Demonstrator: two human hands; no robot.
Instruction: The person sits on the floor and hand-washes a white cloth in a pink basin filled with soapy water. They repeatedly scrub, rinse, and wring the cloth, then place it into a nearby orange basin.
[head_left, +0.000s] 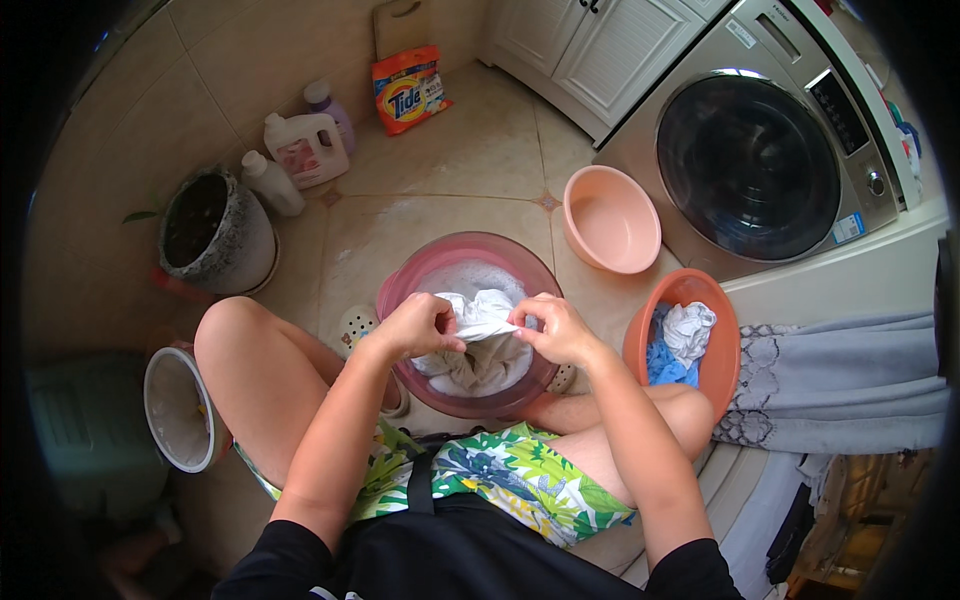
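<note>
A white cloth garment (484, 306) is stretched between my two hands above a pink plastic basin (409, 274). My left hand (420, 326) pinches one side of the fabric between thumb and fingers. On the other side my right hand (553, 326) grips an edge of it the same way. The lower part of the cloth hangs into the basin, where soapy, foamy water (480, 276) surrounds it. How much of the cloth is under the water is hidden.
A peach basin (611, 221) stands ahead right, near a front-loading washing machine (750, 165). An orange basin (720, 360) holds blue and white clothes (686, 334). Along the left wall are a plant pot (247, 240), detergent jugs (307, 150) and a Tide bag (409, 90). A bucket (176, 409) is left.
</note>
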